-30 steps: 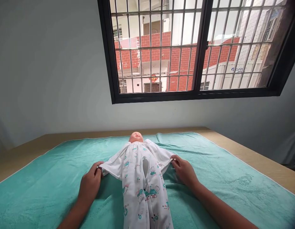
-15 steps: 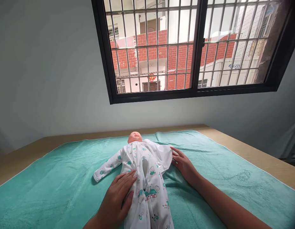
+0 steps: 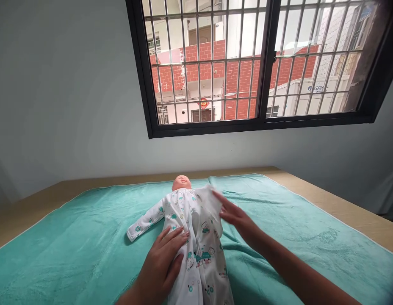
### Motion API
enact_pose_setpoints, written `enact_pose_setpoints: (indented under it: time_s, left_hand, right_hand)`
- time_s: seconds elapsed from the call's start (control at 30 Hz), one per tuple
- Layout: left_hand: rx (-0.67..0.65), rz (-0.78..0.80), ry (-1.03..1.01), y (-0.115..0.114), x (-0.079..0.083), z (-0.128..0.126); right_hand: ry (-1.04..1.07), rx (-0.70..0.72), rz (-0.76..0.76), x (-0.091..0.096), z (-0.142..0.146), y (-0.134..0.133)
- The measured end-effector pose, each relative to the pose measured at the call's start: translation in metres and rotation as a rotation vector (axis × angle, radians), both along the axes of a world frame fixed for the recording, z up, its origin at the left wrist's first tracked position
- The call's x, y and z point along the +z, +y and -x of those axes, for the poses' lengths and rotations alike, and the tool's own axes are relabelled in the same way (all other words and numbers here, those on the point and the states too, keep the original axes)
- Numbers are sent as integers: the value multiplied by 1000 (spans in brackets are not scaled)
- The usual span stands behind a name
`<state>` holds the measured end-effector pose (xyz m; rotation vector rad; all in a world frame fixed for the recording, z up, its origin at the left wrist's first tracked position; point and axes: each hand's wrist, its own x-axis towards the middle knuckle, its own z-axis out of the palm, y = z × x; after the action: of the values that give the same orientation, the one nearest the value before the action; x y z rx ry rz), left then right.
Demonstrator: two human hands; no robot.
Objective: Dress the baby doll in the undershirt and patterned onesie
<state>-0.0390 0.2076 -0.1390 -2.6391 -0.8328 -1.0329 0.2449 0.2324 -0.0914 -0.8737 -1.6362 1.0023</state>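
Observation:
A baby doll (image 3: 181,182) lies on its back, its head toward the wall. It wears a white baby romper (image 3: 180,212) with green and pink prints, and a gap shows at the middle of the front. My left hand (image 3: 166,256) rests on the romper's lower front with fingers stretched out. My right hand (image 3: 233,214), partly blurred, has hold of the plain white front flap at the romper's right side, which is lifted and folded inward over the chest. One sleeve stretches out to the left; the doll's other arm is hidden.
A green towel (image 3: 88,241) covers most of the wooden table (image 3: 330,203). Behind the table stands a grey wall (image 3: 72,106) with a black-framed barred window (image 3: 203,129).
My right hand has moved left and inward, carrying the flap from out at the side up over the doll's chest. My left hand stays on the romper. The view has shifted slightly.

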Motion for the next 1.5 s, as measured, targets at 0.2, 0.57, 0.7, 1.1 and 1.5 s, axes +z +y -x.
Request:
enact_pose_setpoints:
  time_s: [0.2, 0.57, 0.7, 1.1, 1.5]
  left_hand:
    - [-1, 21, 11, -1, -1, 1]
    - [4, 15, -86, -1, 2, -1]
    - [-4, 11, -61, -3, 4, -1]
    - [-315, -108, -62, -6, -4, -22]
    - [-385, -159, -142, 9, -73, -59]
  right_hand:
    - [-742, 117, -490, -13, 48, -39]
    - [-718, 54, -525, -26, 49, -39]
    - [-622, 58, -507, -31, 49, -36]
    - [-358, -396, -335, -10, 69, 25]
    - [-782, -724, 172, 23, 103, 124]
